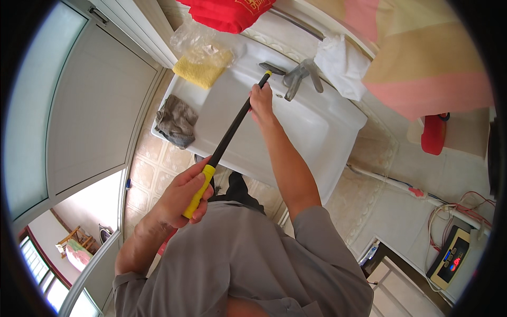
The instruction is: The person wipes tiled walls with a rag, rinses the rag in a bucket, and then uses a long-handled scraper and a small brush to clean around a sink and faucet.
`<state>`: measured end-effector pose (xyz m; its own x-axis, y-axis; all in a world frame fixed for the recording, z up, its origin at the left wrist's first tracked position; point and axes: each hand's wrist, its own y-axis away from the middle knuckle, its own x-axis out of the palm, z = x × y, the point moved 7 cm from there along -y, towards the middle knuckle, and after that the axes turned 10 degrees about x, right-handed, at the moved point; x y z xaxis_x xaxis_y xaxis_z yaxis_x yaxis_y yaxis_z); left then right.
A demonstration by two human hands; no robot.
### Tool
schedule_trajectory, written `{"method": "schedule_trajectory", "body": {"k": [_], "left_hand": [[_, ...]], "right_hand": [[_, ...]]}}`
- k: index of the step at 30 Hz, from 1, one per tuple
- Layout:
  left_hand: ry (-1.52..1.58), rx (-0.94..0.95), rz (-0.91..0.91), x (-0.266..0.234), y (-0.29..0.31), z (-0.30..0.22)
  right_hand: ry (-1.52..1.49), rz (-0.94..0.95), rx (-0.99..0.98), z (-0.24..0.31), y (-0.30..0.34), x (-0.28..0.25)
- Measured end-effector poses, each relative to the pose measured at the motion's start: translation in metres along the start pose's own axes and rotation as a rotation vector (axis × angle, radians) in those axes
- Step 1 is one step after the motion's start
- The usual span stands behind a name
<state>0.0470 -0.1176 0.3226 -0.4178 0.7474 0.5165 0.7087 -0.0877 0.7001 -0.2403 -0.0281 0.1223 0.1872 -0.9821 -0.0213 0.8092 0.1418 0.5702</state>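
Observation:
A black pole (230, 132) with a yellow grip slants over the white sink (311, 132). My left hand (185, 194) is wrapped round the yellow grip, close to my body. Further up, my right hand (261, 103) closes on the shaft just below a yellow collar. Beyond that collar a flat dark head (272, 68), like a small squeegee, lies over the back of the sink beside the grey tap (300, 79). Whether the head touches the sink I cannot tell. Parts of the shaft are hidden by my fingers.
A crumpled grey rag (177, 121) lies on the sink's left rim. Behind it are a folded yellow cloth (198, 73) and clear plastic wrap (195, 39). Red cloth (227, 13) and a white cloth (342, 66) hang at the back. Cables (438, 211) run along the right wall.

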Motion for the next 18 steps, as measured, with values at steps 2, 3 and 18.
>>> {"method": "schedule_trajectory", "body": {"k": [2,3,18], "left_hand": [[-0.016,-0.018,-0.024,-0.002,0.008,0.006],[-0.02,-0.032,-0.027,-0.005,0.017,0.008],[-0.065,-0.037,-0.004,-0.015,0.007,0.004]], "right_hand": [[0.025,-0.048,-0.011,-0.007,0.007,0.002],[0.068,-0.038,-0.018,-0.009,0.016,0.007],[-0.017,-0.022,-0.024,-0.002,0.012,0.009]]}}
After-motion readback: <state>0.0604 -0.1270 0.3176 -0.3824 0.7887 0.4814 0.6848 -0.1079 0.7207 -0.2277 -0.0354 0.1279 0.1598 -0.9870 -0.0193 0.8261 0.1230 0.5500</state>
